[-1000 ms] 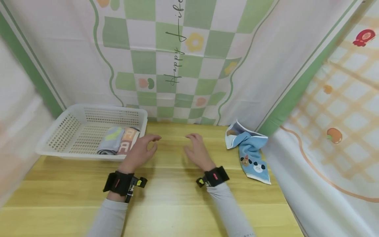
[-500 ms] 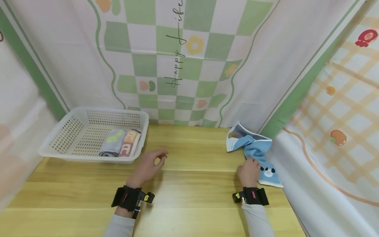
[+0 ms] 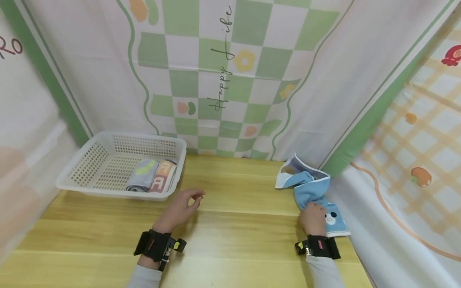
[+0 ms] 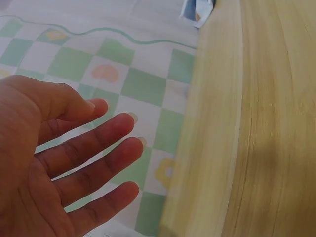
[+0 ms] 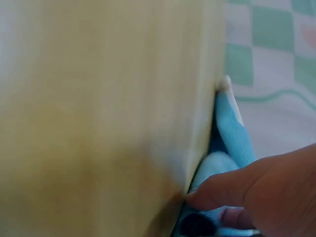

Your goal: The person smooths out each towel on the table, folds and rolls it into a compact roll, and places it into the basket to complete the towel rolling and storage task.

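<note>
A crumpled blue towel point(image 3: 309, 193) with white edging and a dog-face print lies at the table's right side. My right hand point(image 3: 313, 219) grips its middle, the cloth bunched beside the fingers. From the right wrist, the thumb point(image 5: 217, 190) and a fingertip show against the blue cloth. My left hand point(image 3: 179, 209) hovers over the table just right of the white basket, holding nothing. Its fingers look loosely bent and apart in the left wrist view. Inside the basket, a rolled grey towel point(image 3: 143, 175) with a yellow-green print sits beside a folded orange-and-brown lettered towel point(image 3: 163, 176).
The white perforated plastic basket point(image 3: 83, 188) stands at the table's back left. Behind the wooden table point(image 3: 230, 236) hangs a green-checked curtain point(image 3: 230, 100). Another printed curtain point(image 3: 414, 168) closes off the right side, close to the blue towel.
My right hand has moved right from the table's middle onto the blue towel and taken hold, bunching it. My left hand has drawn back slightly from the basket's edge.
</note>
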Demonstrator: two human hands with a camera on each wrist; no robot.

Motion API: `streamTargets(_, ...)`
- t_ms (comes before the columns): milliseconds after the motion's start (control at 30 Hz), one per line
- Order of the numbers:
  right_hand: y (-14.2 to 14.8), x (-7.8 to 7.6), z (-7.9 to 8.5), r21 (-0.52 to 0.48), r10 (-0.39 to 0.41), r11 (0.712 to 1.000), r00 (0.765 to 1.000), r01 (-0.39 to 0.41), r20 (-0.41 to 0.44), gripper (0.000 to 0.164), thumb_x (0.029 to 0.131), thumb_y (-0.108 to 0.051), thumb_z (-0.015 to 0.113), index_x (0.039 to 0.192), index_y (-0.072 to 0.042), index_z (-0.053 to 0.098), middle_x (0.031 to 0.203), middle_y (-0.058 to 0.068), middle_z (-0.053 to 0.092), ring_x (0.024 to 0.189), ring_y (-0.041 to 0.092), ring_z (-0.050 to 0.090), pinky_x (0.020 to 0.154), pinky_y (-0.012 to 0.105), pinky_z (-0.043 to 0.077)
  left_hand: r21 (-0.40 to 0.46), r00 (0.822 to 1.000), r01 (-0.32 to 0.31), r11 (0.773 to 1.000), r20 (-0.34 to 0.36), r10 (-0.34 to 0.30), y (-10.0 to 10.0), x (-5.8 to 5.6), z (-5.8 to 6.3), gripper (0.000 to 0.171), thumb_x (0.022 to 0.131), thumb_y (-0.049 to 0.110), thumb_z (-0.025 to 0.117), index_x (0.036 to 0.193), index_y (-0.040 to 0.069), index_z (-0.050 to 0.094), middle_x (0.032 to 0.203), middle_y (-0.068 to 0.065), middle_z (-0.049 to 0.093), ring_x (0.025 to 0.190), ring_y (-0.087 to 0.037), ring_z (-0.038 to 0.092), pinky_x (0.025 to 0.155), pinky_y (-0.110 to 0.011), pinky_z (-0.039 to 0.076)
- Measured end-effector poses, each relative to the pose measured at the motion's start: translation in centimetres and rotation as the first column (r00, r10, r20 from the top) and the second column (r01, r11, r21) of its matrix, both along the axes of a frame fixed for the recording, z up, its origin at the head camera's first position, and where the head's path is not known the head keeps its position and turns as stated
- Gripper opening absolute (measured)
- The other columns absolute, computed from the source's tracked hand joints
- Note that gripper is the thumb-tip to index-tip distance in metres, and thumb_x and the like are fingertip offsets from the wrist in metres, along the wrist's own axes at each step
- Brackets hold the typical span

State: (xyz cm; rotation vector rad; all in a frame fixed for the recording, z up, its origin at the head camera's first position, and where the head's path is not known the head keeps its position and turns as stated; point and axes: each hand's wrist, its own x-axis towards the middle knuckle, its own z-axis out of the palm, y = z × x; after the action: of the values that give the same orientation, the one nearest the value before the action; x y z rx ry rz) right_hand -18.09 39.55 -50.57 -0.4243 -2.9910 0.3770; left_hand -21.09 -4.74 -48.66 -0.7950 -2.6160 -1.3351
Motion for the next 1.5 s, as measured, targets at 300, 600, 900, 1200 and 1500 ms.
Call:
streamTargets(300,-5.9,1.2,-1.0,0.149,0.305,0.947,0.943,-0.286,-0.132,0.025,0.09,0.011,0.05,0.111,0.009,0.064,0.1,0.029,0.062,0.094,0.05,0.059,0.078,0.061,0.053,-0.026,0.992,0.064,0.998,0.113,-0.061,0.5,0.3,-1.0,0.026,0.101,0.006,0.059,0.124,-0.002,0.068,0.113,-0.015,0.072,0.103,-0.025,0.066,0.09,-0.049,0.056)
streamTargets(600,-12.5,2.6,-1.2,0.071,0.557,0.83,0.826,-0.553,-0.082,0.011,0.093,-0.002,0.06,0.103,-0.001,0.065,0.089,0.014,0.061,0.09,0.035,0.06,0.08,0.05,0.051,-0.071,0.985,0.084,0.994,0.155,-0.073,1.4,1.2,-1.5,0.033,0.093,0.001,0.068,0.126,0.003,0.068,0.121,-0.012,0.07,0.115,-0.029,0.063,0.099,-0.049,0.052)
streamTargets(900,-16.0,3.4,-1.0,-0.088,0.718,0.694,0.695,-0.714,0.024,0.027,0.09,-0.034,0.075,0.086,-0.018,0.054,0.081,-0.006,0.041,0.087,0.015,0.042,0.075,0.03,0.037,-0.075,0.975,0.181,0.981,0.144,-0.169,3.0,1.9,-2.1,0.038,0.089,-0.004,0.07,0.127,0.002,0.067,0.127,-0.014,0.067,0.123,-0.034,0.06,0.105,-0.052,0.048)
streamTargets(1200,-16.4,3.8,0.9,-0.093,0.768,0.622,0.629,-0.778,-0.122,0.029,0.092,-0.023,0.074,0.076,-0.018,0.051,0.081,-0.008,0.041,0.08,0.009,0.044,0.07,0.024,0.041,-0.052,0.94,0.313,0.948,0.161,-0.302,5.6,2.7,-2.2,0.049,0.089,-0.001,0.073,0.136,0.011,0.063,0.119,-0.001,0.071,0.11,-0.016,0.064,0.096,-0.035,0.054)
streamTargets(1500,-13.8,4.3,2.6,-0.188,0.71,0.664,0.689,-0.724,-0.144,0.003,0.098,-0.013,0.064,0.101,-0.014,0.064,0.101,-0.004,0.057,0.09,0.01,0.054,0.079,0.03,0.05,-0.099,0.966,0.254,0.962,-0.026,-0.258,7.0,3.4,-1.2,0.011,0.102,0.019,0.063,0.099,0.014,0.072,0.109,0.0,0.062,0.105,-0.015,0.055,0.092,-0.035,0.051)
